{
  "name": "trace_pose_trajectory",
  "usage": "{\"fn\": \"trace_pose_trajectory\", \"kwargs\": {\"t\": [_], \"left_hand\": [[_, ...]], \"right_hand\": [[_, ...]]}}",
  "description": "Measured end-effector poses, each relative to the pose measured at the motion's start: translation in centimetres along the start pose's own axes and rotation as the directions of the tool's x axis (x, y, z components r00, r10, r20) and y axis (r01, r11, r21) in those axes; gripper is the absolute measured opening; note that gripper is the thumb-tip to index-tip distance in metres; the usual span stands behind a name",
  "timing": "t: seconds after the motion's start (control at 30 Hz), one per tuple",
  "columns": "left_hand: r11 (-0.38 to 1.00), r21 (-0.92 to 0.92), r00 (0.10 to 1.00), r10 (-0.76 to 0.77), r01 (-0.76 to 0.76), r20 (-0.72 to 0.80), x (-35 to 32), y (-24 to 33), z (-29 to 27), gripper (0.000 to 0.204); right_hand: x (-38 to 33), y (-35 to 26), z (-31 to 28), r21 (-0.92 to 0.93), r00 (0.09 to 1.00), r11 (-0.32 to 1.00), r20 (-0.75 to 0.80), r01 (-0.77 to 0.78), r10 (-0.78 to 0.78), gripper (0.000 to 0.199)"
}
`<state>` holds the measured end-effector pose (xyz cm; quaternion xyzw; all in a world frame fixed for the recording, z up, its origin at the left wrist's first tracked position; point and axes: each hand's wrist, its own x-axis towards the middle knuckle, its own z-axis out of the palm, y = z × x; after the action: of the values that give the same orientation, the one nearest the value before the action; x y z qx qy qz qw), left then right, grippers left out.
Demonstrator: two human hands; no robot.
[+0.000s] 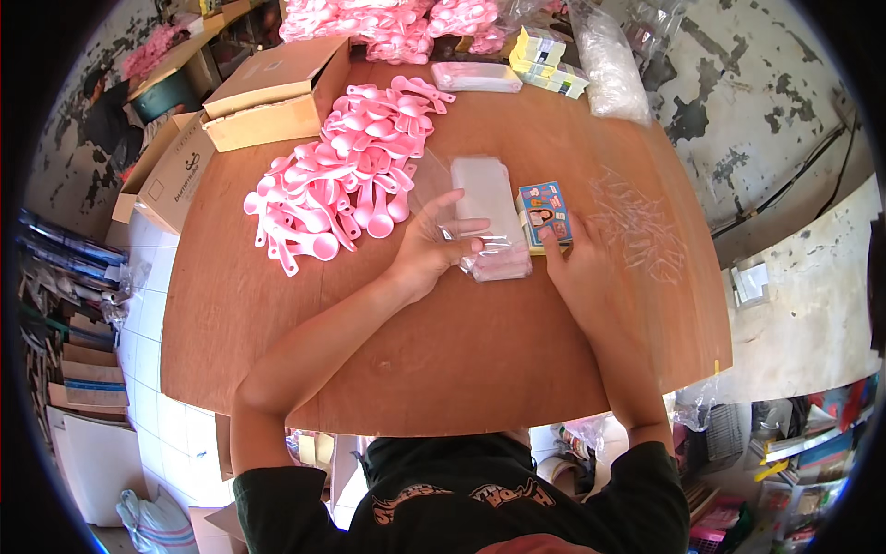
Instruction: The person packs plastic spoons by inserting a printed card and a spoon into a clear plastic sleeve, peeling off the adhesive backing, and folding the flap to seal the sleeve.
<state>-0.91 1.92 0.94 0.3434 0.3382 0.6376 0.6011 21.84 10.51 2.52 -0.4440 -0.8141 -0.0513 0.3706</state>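
My left hand [432, 242] holds a clear plastic bag [441, 175] between thumb and fingers, over the left side of a stack of flat clear bags [484, 189]. To the right of that stack lies a small pile of blue printed cards [544, 205]. My right hand [580, 254] has its thumb and fingers at the lower right edge of the top card, gripping it there. A big heap of pink plastic measuring spoons [355, 171] spreads left of my hands. Thin clear plastic pieces [646, 231] lie scattered right of my right hand.
Cardboard boxes [277, 78] stand at the table's far left. Along the far edge are bagged pink spoons [388, 28], a clear-bag bundle [475, 78], banded card stacks [548, 65] and a bulging clear bag [609, 69]. Another person [115, 115] is at the far left.
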Motion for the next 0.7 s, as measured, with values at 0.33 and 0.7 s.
{"fn": "trace_pose_trajectory", "kwargs": {"t": [0.33,0.7], "left_hand": [[0.979,-0.109,0.962,0.145,-0.174,-0.232,0.5,1.6,-1.4,0.072],[0.991,-0.039,0.970,0.115,-0.126,-0.213,-0.2,1.2,0.8,0.067]], "right_hand": [[-0.7,-2.1,-2.1,0.706,0.904,0.565,0.335,-0.427,0.264,0.022],[-2.4,-3.8,-1.2,0.738,0.810,0.334,0.532,-0.586,0.246,0.025]]}}
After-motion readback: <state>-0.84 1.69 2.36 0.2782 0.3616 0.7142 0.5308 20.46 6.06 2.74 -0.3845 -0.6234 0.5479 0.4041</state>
